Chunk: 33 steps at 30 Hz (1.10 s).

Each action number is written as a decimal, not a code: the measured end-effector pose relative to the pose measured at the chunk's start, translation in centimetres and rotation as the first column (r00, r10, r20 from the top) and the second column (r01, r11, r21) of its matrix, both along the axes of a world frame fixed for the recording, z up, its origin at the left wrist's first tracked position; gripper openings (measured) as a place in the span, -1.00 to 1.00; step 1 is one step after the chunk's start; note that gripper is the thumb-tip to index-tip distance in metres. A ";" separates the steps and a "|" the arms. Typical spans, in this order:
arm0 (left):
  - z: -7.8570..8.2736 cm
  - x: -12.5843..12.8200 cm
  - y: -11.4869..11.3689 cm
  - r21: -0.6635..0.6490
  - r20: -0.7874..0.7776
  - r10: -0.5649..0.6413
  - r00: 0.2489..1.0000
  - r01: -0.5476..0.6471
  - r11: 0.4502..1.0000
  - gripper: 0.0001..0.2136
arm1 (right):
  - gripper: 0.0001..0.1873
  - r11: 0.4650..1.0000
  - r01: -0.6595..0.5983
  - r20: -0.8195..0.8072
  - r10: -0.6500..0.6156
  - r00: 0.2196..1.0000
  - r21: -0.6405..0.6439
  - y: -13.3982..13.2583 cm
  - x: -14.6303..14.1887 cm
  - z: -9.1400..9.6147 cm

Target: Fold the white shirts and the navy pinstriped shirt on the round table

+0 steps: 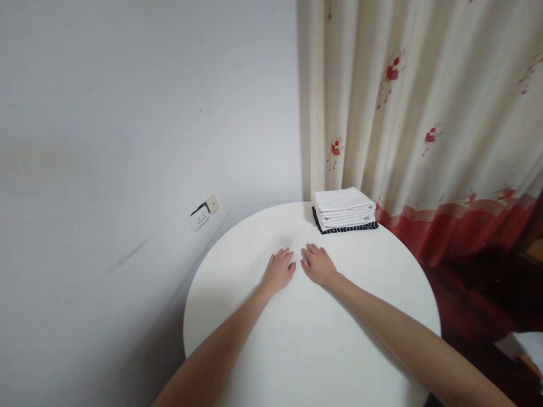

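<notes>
My left hand (280,269) lies palm down on the white round table (292,345), its fingers stretched out and nothing in it. Just to its right, a small gap away, my right hand (317,264) rests palm down in the same manner, also holding nothing. Beyond the right hand, near the table's far edge, sits a stack of folded white cloths (345,208). Under the stack lies a dark cloth with a black-and-white patterned edge (350,229). Neither hand touches the stack.
A pale wall (139,113) runs close along the table's left side and carries a wall socket (199,217). Behind the table and to the right hangs a cream curtain (365,102) with red flowers. A white object (526,347), partly cut off, shows low at the right.
</notes>
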<state>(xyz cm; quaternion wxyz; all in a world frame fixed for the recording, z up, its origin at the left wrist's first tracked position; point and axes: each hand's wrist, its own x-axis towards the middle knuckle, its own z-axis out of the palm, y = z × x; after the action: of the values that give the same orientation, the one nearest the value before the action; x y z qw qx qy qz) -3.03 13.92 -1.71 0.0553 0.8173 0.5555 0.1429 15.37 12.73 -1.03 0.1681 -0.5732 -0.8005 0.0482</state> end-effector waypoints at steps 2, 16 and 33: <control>-0.2 -0.1 0.2 0.013 -0.012 0.001 1.000 -0.001 1.000 -0.57 | -0.55 1.000 -0.001 0.000 0.001 1.000 0.009 0.1 0.0 0.0; -0.3 -0.8 0.9 0.021 0.121 -0.036 0.992 0.034 0.999 -0.59 | -0.54 1.000 -0.006 0.007 0.006 1.000 -0.010 -0.1 0.1 -0.1; -0.5 -1.0 1.3 0.031 0.188 -0.033 0.982 0.028 0.999 -0.59 | -0.56 1.000 0.002 0.013 -0.002 1.000 0.003 0.2 0.1 -0.4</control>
<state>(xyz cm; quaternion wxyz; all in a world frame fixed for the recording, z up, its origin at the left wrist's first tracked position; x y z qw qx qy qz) -3.99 15.20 -2.18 0.0983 0.8092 0.5331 0.2264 15.50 12.95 -1.41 0.1638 -0.5740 -0.8011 0.0433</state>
